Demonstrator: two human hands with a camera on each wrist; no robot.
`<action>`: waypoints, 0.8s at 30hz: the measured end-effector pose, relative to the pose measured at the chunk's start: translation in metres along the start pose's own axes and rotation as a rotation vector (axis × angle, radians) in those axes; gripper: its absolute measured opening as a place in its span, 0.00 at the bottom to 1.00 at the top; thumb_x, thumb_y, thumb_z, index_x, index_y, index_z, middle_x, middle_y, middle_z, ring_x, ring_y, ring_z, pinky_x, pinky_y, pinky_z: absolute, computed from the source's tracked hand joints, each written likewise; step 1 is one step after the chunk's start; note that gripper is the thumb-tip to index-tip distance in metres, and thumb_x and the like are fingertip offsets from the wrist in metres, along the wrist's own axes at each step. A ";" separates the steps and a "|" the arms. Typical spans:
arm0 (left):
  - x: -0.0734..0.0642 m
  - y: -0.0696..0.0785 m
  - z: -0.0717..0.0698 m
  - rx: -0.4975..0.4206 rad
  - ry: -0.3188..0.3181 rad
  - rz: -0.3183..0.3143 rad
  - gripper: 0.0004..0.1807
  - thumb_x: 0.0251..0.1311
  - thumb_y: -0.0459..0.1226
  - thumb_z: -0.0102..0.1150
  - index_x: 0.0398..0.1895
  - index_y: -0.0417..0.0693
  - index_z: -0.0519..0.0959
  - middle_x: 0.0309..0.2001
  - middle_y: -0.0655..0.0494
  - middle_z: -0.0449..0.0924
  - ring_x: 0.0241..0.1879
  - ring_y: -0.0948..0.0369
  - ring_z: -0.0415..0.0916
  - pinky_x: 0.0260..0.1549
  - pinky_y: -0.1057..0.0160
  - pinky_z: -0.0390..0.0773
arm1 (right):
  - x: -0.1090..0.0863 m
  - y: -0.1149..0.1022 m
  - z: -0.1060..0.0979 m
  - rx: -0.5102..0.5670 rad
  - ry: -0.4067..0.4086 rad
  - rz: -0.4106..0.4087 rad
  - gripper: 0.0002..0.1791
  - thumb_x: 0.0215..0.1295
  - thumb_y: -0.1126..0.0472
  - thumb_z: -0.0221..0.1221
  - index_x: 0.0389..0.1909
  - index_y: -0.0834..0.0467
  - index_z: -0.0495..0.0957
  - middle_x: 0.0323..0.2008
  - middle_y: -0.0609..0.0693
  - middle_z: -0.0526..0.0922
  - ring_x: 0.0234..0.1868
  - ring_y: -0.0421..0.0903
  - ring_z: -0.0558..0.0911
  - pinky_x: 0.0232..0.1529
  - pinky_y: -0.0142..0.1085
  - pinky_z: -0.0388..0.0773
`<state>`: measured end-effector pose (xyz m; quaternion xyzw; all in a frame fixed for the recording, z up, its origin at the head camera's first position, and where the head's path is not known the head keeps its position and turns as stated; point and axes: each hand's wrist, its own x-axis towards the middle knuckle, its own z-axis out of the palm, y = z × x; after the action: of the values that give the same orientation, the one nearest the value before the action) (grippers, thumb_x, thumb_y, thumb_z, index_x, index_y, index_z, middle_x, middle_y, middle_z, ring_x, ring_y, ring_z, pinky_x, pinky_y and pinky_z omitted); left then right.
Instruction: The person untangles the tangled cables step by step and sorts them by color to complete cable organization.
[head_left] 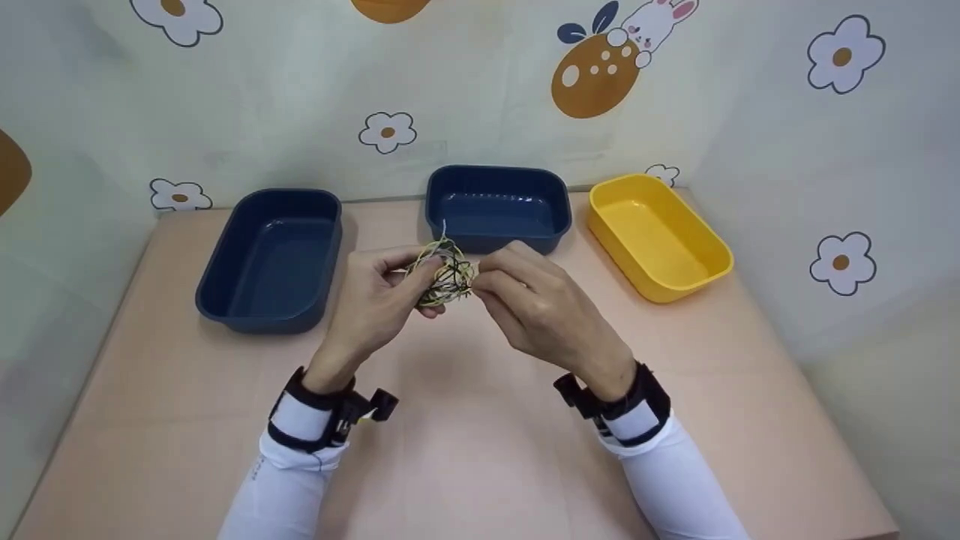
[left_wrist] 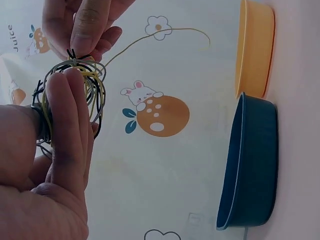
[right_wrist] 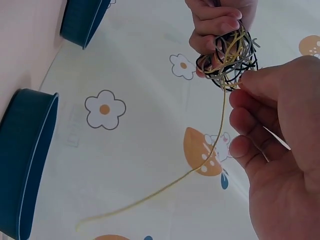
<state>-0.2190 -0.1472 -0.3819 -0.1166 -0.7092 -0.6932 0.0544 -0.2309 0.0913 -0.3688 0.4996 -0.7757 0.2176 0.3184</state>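
Note:
A tangled bundle of thin wires [head_left: 452,279] in yellow, black and grey is held up over the middle of the table. My left hand [head_left: 379,296] grips the bundle between thumb and fingers from the left. From the other side my right hand [head_left: 544,300] pinches at the bundle's edge with thumb and forefinger. The right wrist view shows the right fingertips [right_wrist: 245,80] right at the looped strands. One yellow wire [right_wrist: 167,186] trails out of the bundle in a long curve, its far end loose.
Behind the hands stands a dark blue bin [head_left: 499,244]. Another dark blue bin [head_left: 259,326] is at the left, and a yellow bin [head_left: 660,292] at the right. All rest on the pink table [head_left: 465,450], with a patterned cloth wall [head_left: 480,82] behind.

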 end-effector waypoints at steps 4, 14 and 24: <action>0.000 0.000 -0.001 0.079 0.056 0.094 0.11 0.79 0.29 0.67 0.57 0.32 0.91 0.42 0.33 0.94 0.23 0.64 0.91 0.24 0.63 0.91 | 0.000 0.001 -0.001 0.014 -0.008 0.004 0.02 0.76 0.71 0.69 0.44 0.61 0.87 0.46 0.53 0.87 0.47 0.49 0.83 0.51 0.34 0.87; 0.003 -0.003 -0.005 0.173 0.206 0.246 0.11 0.78 0.30 0.68 0.55 0.34 0.92 0.37 0.38 0.95 0.20 0.67 0.90 0.21 0.62 0.90 | -0.003 0.004 -0.002 0.261 -0.006 0.073 0.07 0.72 0.76 0.69 0.44 0.63 0.85 0.43 0.54 0.91 0.39 0.45 0.86 0.42 0.29 0.89; 0.005 -0.006 -0.009 0.251 0.296 0.446 0.08 0.77 0.30 0.69 0.50 0.36 0.94 0.33 0.42 0.95 0.21 0.72 0.87 0.21 0.71 0.85 | -0.004 0.009 -0.001 0.193 -0.052 0.119 0.03 0.80 0.71 0.66 0.44 0.61 0.82 0.37 0.53 0.84 0.40 0.48 0.81 0.41 0.34 0.83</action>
<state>-0.2255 -0.1563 -0.3859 -0.1596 -0.7304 -0.5806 0.3225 -0.2376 0.0976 -0.3709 0.4866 -0.7875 0.2964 0.2350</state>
